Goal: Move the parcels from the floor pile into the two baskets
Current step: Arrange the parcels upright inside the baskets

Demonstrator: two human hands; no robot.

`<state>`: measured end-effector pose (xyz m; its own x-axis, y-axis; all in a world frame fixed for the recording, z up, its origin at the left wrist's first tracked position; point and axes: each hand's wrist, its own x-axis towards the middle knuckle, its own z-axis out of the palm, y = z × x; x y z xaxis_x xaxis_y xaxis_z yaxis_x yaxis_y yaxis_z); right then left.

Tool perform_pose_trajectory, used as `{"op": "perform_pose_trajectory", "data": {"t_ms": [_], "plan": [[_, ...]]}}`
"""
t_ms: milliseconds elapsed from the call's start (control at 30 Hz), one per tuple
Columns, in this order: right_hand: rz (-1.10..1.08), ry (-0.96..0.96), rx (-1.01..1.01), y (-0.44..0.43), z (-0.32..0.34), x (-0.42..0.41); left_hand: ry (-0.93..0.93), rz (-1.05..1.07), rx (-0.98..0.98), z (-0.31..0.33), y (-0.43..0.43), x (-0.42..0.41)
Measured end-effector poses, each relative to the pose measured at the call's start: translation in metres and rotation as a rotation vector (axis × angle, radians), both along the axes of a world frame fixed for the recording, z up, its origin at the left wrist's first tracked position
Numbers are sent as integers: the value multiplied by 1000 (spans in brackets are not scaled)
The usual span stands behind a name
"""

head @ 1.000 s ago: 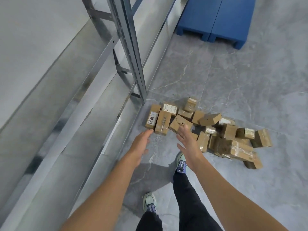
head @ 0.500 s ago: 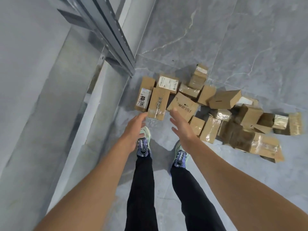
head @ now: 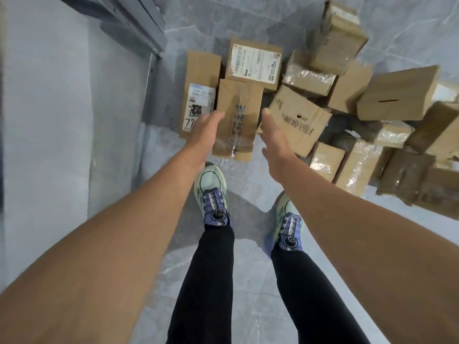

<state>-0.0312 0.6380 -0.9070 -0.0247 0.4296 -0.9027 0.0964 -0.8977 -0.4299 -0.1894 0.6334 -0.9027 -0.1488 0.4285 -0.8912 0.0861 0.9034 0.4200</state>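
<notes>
1. Parcels point(head: 323, 108) lay heaped on the grey floor point(head: 248, 184) in the head view. The heap began just ahead of the person's shoes point(head: 211, 192) and ran off to the right. No basket was in sight.
2. Within the last second the camera had dropped closer to the pile. Both hands, which had been short of it, had come level with the taped parcel point(head: 238, 120) at the pile's near left end.
3. The left hand point(head: 206, 130) lay with straight fingers along that parcel's left edge, over the seam with the labelled parcel point(head: 198, 95). The right hand point(head: 273, 135) lay flat along the right edge, above the printed parcel point(head: 298, 117). The hands were apart with the parcel between them, and neither had curled round anything. Whether either hand was touching cardboard could not be told.
4. This looked like the end of a reach with the lift not yet begun. The pile looked undisturbed.
5. The taped parcel's near short edge was free and faced bare floor. Its left side sat flush against the labelled parcel, and the printed parcel's corner crowded its right side. Its far end butted against another box.
6. The rack post point(head: 139, 18) and a pale panel point(head: 49, 120) closed off the left. The open room was upward and back toward the person.
</notes>
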Motion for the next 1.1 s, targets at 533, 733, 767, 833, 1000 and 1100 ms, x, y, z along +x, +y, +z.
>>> {"op": "perform_pose_trajectory", "data": {"t_ms": [533,733,767,833,1000,1100], "plan": [[-80,-3,-82,2,-13,-13,-126,104,-6,-33,-16,-4],[-62,-8,-19,-13,71,-2,-156,177,44,70,-26,8],[-52,-14,4,-14,86,0,-148,188,41,88,-29,10],[-7,-8,49,-17,117,5,-124,217,45,127,-35,13],[170,60,107,-20,224,17,-100,342,97,241,-46,27],[251,76,180,-13,296,24,-82,393,191,316,-57,37]]}}
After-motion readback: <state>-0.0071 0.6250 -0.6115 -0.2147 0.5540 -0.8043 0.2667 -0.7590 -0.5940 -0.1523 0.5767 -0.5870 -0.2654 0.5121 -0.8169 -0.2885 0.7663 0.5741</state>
